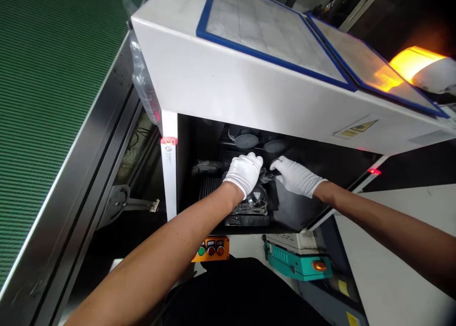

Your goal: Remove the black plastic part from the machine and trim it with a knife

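Note:
Both hands, in white gloves, reach into the dark opening of a white machine [228,79]. My left hand [244,173] is closed over the upper part of a dark part with a shiny clear film [257,200]; what its fingers grip is hidden. Just to the right, my right hand [295,176] has its thumb and forefinger curved toward the dark, shiny material beside the left hand. Its fingertips are too dim to tell whether they hold anything. Beyond the hands are two round grey discs [246,139].
A green ribbed conveyor belt [46,79] runs along the left. Red-lit sensor posts [168,174] flank the opening. Below it are an orange button box [212,250] and a teal device [299,262]. An orange glow [413,62] shows at upper right.

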Available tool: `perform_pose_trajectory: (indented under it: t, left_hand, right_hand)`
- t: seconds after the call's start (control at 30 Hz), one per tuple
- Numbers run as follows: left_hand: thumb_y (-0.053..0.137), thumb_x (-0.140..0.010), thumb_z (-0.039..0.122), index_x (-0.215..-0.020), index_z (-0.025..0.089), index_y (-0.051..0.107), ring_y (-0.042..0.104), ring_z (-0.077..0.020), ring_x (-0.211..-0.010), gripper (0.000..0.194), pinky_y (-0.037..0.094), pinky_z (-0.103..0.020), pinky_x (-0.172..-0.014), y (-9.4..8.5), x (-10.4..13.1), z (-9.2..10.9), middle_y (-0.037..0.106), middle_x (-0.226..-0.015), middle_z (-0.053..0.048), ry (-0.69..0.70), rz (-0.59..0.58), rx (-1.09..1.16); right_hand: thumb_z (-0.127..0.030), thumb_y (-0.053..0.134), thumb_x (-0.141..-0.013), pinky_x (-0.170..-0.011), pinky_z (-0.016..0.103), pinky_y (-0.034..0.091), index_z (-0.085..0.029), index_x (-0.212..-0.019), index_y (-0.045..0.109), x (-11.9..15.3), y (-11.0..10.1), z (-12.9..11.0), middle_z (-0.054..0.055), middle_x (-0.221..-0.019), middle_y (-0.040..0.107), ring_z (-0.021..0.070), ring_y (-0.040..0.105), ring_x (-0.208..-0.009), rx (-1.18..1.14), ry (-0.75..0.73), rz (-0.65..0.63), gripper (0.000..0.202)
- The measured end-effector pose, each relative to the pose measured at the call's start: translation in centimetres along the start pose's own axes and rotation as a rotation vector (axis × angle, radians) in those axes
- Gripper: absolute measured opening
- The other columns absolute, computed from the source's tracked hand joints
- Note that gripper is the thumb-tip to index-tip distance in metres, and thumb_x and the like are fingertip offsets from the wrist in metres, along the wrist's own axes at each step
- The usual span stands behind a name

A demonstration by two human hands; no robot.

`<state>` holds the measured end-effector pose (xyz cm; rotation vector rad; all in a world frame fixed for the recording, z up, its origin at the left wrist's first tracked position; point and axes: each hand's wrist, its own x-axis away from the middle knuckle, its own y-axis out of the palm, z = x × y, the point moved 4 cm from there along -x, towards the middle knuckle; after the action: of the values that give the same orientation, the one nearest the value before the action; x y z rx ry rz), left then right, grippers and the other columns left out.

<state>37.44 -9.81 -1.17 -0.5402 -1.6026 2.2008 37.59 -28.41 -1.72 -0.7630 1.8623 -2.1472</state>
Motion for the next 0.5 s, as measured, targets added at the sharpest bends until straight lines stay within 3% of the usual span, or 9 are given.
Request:
perform_pose_trajectory:
  t: [0.13, 0.27, 0.33, 0.43, 0.5]
  left_hand:
    - [0.034, -0.096, 0.005, -0.111, 0.011, 0.059, 0.069, -0.0327, -0.093, 0.030, 0.051, -0.043, -0.075, 0.3, 0.0, 0.3, 0.062, -0.105, -0.016, -0.018, 0.005, 0.008]
    - [0.044, -0.094, 0.011, -0.116, 0.011, 0.060, 0.068, -0.0346, -0.096, 0.026, 0.052, -0.045, -0.078, 0.6, 0.0, 0.4, 0.063, -0.109, -0.016, -0.012, 0.010, 0.014]
    - [0.053, -0.092, 0.016, -0.118, 0.011, 0.060, 0.067, -0.0349, -0.098, 0.027, 0.053, -0.046, -0.081, 0.5, 0.0, 0.5, 0.063, -0.114, -0.016, 0.002, 0.019, 0.036]
    - [0.068, -0.085, 0.020, -0.134, 0.010, 0.055, 0.062, -0.0372, -0.113, 0.051, 0.050, -0.050, -0.095, 0.0, 1.0, 0.4, 0.058, -0.134, -0.020, 0.005, 0.047, 0.095]
    - [0.072, -0.083, 0.022, -0.151, 0.008, 0.040, 0.050, -0.0399, -0.133, 0.077, 0.042, -0.052, -0.110, -0.2, 3.2, -0.2, 0.044, -0.153, -0.024, -0.028, 0.082, 0.151]
  right_hand:
    - [-0.017, 0.079, -0.089, -0.089, 0.035, 0.052, -0.016, -0.125, 0.063, 0.0, 0.3, -0.2, 0.009, -0.115, 0.058, 0.0261, 0.063, -0.094, 0.002, 0.049, 0.065, 0.040]
    - [-0.040, 0.084, -0.085, -0.099, 0.041, 0.052, -0.017, -0.140, 0.059, -0.6, 0.3, 0.0, 0.012, -0.130, 0.057, 0.0310, 0.062, -0.108, -0.098, 0.174, 0.078, 0.064]
    - [-0.044, 0.085, -0.083, -0.103, 0.045, 0.050, -0.014, -0.147, 0.053, -0.2, -0.1, -0.6, 0.016, -0.136, 0.054, 0.0347, 0.058, -0.115, -0.105, 0.202, 0.121, 0.077]
    - [-0.036, 0.078, -0.089, -0.110, 0.050, 0.042, -0.007, -0.150, 0.048, 2.6, -0.1, -4.3, 0.021, -0.141, 0.051, 0.0380, 0.053, -0.123, -0.098, 0.309, 0.396, 0.075]
    - [-0.031, 0.055, -0.103, -0.113, 0.050, 0.038, -0.008, -0.149, 0.049, 5.6, 2.2, -9.4, 0.020, -0.140, 0.052, 0.0351, 0.053, -0.124, -0.169, 0.366, 0.557, 0.052]
